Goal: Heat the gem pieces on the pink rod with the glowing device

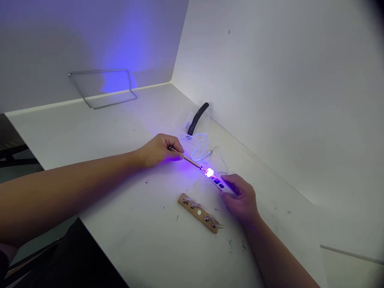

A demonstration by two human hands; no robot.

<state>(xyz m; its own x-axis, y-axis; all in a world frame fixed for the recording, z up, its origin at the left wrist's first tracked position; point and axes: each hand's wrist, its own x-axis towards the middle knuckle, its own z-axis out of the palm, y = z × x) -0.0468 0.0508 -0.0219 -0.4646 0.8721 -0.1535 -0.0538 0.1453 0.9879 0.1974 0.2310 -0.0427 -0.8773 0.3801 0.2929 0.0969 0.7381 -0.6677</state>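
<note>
White pen-style lamp with dark buttons and a glowing violet-white head (217, 183): just right of scene middle, above the white tabletop (135, 224), lit head aimed far-left. Right hand (241, 198) has it, fingers and thumb pinched round the body from the right. Thin copper-coloured rod (192, 161): left hand (162, 150) grips its far-left end between thumb and curled fingers; the other end sits at the lit head. Glare there, can't tell if they touch.

Near side of the lamp: narrow tan wooden strip (205, 219) flat on the table, running far-left to near-right. 4 small metal fittings with translucent pieces on it, 1 round white spot between 2 pairs.

Far side of the rod: looped thin white cable (200, 156) on the table. Just beyond it, a curved black handle-like piece (198, 119) near the right wall (285, 100). Far left: bent silver wire frame (111, 105) at the foot of the far wall (75, 36), violet light patch behind it.
</note>
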